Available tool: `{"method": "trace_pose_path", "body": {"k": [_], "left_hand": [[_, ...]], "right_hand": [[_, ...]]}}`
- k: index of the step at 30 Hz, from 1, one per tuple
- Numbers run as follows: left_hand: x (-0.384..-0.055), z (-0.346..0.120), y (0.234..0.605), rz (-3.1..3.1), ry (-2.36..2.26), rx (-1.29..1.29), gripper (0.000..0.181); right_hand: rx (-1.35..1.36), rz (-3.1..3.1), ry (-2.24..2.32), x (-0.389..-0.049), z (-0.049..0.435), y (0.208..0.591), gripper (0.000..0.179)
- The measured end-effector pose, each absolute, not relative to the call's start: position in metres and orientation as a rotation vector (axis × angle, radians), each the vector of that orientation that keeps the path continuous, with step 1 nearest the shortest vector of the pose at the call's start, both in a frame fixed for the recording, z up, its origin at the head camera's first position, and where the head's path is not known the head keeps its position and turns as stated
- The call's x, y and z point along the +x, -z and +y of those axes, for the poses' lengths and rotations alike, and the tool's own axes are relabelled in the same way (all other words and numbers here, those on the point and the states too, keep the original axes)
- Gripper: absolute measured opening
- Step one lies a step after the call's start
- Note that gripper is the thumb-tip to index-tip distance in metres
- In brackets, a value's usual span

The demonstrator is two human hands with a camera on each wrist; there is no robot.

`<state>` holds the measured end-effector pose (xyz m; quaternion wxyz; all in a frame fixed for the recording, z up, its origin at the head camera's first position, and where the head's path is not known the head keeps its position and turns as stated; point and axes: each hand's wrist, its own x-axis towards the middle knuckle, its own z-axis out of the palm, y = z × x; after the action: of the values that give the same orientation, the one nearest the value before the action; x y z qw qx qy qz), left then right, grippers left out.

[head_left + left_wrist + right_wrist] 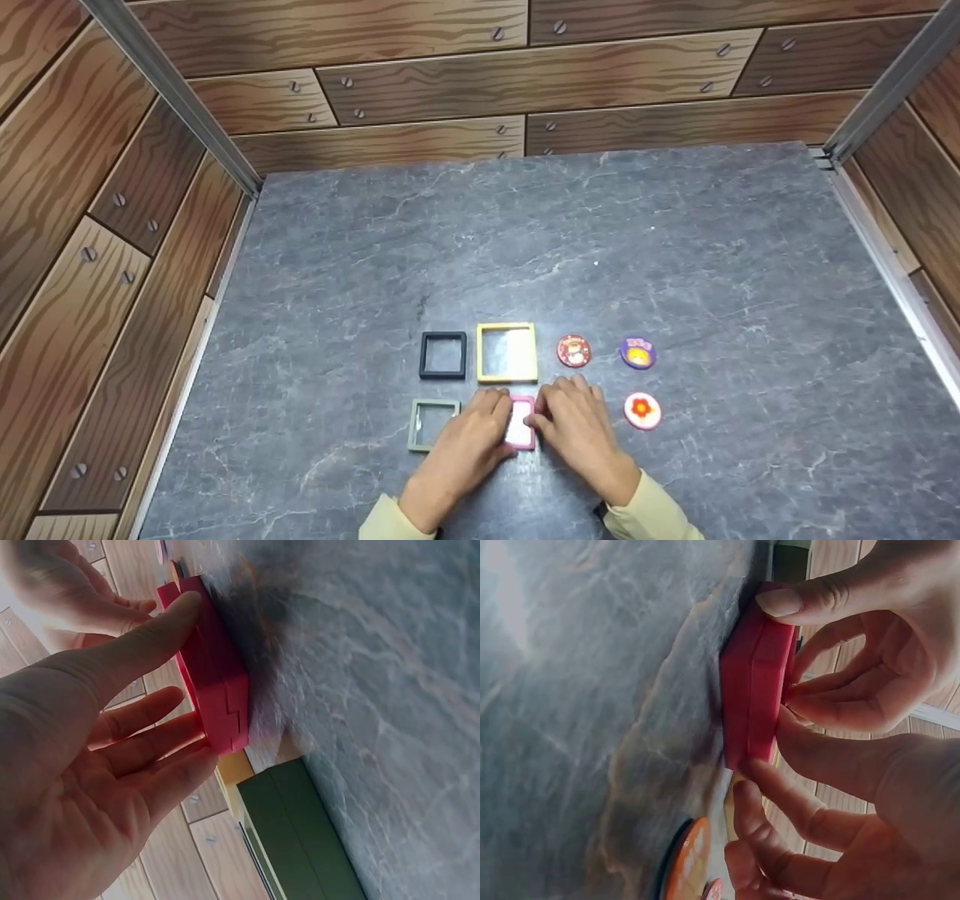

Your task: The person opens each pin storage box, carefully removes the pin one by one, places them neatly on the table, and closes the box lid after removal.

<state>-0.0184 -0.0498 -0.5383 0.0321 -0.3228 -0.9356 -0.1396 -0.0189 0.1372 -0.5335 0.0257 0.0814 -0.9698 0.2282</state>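
A small pink display frame (519, 425) lies on the grey marbled table, with a bright white middle. In the left wrist view, a seam runs along the side of the frame (221, 682). My left hand (469, 431) grips it from the left, thumb on the near side and fingers at the far side. From the right, my right hand (581, 424) pinches its right edge, thumb on top and fingers against the outer side, as the right wrist view shows. The hands cover much of the frame's left part. Right beside the left hand lies a green frame (412, 427), partly hidden.
Beyond the hands lie a black frame (423, 356) and a larger yellow frame (507, 352). To the right are a red round badge (574, 350), a purple one (637, 352) and a white one with a red flower (643, 411). Wood-patterned walls (420, 82) enclose the table.
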Motion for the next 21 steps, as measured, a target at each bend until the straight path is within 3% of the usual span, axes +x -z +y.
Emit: {"method": "trace_pose_path", "body": {"k": [21], "left_hand": [[-0.0114,-0.0485,0.5443,-2.842,0.506,-0.922,0.045]], "right_hand": [[0.275,-3.013,-0.708,-0.0176,0.1388,0.5366,0.029]]}}
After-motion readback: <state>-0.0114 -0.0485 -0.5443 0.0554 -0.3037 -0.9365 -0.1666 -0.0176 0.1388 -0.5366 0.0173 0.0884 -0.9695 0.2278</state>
